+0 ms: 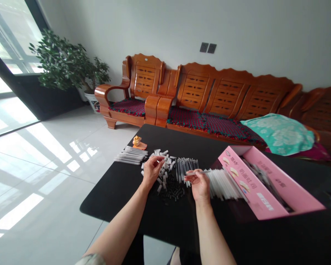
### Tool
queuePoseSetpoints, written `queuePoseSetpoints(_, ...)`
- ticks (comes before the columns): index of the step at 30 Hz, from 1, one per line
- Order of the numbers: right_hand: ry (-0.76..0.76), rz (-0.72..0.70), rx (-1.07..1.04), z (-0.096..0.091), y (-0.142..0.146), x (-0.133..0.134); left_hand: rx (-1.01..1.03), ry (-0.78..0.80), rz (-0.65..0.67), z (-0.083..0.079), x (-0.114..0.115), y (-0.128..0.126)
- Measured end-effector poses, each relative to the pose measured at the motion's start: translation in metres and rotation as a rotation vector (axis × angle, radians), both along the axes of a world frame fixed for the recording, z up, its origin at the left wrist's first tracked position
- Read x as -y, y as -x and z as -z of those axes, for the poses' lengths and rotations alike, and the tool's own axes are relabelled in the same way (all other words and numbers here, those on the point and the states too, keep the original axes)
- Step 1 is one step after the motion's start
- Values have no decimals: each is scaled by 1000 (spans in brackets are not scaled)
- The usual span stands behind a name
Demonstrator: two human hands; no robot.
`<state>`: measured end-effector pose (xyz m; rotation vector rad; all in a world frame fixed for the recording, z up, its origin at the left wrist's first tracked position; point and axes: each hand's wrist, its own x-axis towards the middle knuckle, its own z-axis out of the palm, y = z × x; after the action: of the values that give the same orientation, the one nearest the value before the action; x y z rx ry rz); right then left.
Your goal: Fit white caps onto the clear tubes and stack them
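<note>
Daylight streams through glass panes [16,25] at left, laying hard white glare across the tiled floor [18,211]; the wall [168,29] takes softer light. Wide-angle distortion stretches the edges, the dim far right softens, and white tubes [223,186] look slightly blurred.

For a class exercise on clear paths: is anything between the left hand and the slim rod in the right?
Nothing visible is: the gap between the left hand and the slim rod in the right hand looks open. White pieces and black pieces lie below, on the tabletop.
</note>
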<state>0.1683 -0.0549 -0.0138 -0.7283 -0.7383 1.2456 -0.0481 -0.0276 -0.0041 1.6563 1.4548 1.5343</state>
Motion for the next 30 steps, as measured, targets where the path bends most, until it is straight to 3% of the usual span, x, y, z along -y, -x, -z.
queuePoseSetpoints(8, 19, -44, 96, -2, 3, 1, -523, 56, -15, 2, 6, -18)
queuePoseSetpoints(14, 47, -108, 167, -6, 8, 4, -724, 84, -7, -2, 3, -28)
queuePoseSetpoints(24, 41, -153, 187, -8, 11, 7, -810, 164, -12, 2, -3, -44)
queuePoseSetpoints(30, 56, -163, 188, -7, 11, 7, -726, 166, -21, 1, -2, -45)
